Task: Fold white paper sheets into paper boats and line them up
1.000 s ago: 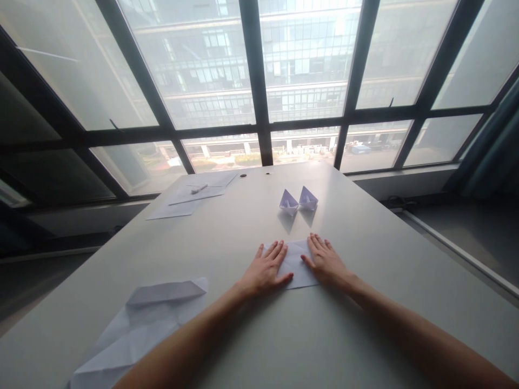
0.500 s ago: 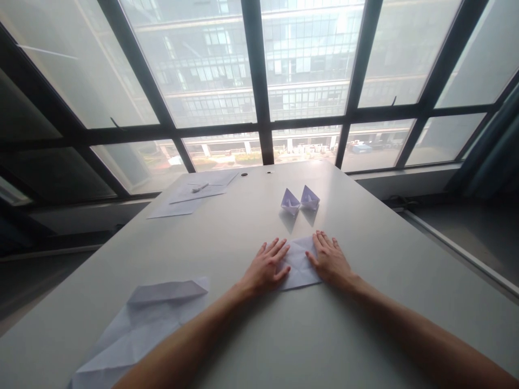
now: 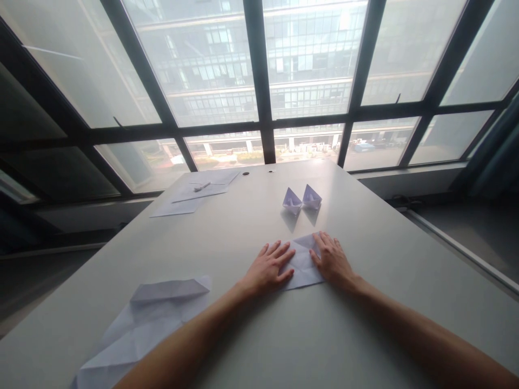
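The thumb of the right hand (image 3: 335, 263) has drawn farther from the left hand (image 3: 266, 270), uncovering more of the folded white paper (image 3: 304, 266) on the tabletop (image 3: 239, 237); left fingers spread, right fingers close together, both seemingly steadying its sides.

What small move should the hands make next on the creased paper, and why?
Probably slide the right hand across the creased white paper to smooth it, the left hand steadying: both hands rest on its opposite sides, and creases show between them.
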Action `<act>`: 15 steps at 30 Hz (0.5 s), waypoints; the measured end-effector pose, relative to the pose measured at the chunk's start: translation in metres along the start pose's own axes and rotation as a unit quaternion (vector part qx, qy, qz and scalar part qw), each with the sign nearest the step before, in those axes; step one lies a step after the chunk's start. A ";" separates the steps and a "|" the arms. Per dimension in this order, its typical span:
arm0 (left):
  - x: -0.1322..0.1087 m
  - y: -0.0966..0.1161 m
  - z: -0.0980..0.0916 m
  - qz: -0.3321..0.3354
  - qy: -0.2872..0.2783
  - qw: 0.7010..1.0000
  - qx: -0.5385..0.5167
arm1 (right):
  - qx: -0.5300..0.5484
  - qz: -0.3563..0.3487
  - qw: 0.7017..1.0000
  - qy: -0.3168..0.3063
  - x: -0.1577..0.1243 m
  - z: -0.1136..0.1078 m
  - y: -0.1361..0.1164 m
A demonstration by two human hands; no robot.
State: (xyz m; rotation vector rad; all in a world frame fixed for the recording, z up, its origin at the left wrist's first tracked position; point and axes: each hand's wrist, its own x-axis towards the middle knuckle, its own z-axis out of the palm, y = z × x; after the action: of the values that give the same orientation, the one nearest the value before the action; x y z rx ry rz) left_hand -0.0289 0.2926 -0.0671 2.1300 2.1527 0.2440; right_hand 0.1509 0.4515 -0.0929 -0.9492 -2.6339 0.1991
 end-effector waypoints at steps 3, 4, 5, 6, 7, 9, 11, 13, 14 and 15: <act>0.000 0.000 0.000 0.000 0.002 1.000 -0.002 | -0.013 -0.006 0.999 0.039 0.000 -0.003 -0.001; 0.000 0.000 0.000 0.000 0.003 1.000 -0.002 | -0.013 -0.018 0.998 0.053 -0.001 -0.005 -0.003; 0.000 0.000 0.000 0.000 0.003 1.000 -0.001 | -0.008 -0.036 0.997 0.061 -0.001 -0.008 -0.005; 0.000 0.000 0.000 0.001 0.003 1.000 0.000 | 0.002 -0.061 0.996 0.059 -0.002 -0.011 -0.007; 0.000 0.001 0.000 0.002 0.003 1.000 0.001 | 0.015 -0.092 0.994 0.049 -0.003 -0.013 -0.010; 0.000 0.001 -0.001 0.001 0.004 1.000 0.004 | 0.041 -0.153 0.987 0.010 -0.005 -0.016 -0.015; 0.000 0.002 -0.002 0.000 0.003 1.000 0.005 | 0.056 -0.186 0.980 -0.035 -0.007 -0.015 -0.019; 0.000 0.003 -0.002 0.001 0.001 1.000 0.007 | 0.057 -0.172 0.981 -0.066 -0.008 -0.012 -0.020; 0.000 0.003 -0.002 0.002 0.000 1.000 0.007 | 0.054 -0.153 0.984 -0.074 -0.009 -0.009 -0.020; 0.001 0.003 -0.002 0.002 -0.001 1.000 0.007 | 0.050 -0.134 0.987 -0.077 -0.008 -0.008 -0.020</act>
State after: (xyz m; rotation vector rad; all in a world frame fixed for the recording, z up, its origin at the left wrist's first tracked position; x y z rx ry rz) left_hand -0.0268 0.2930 -0.0647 2.1420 2.1560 0.2267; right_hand 0.1479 0.4310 -0.0832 -0.5580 -2.8275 0.3468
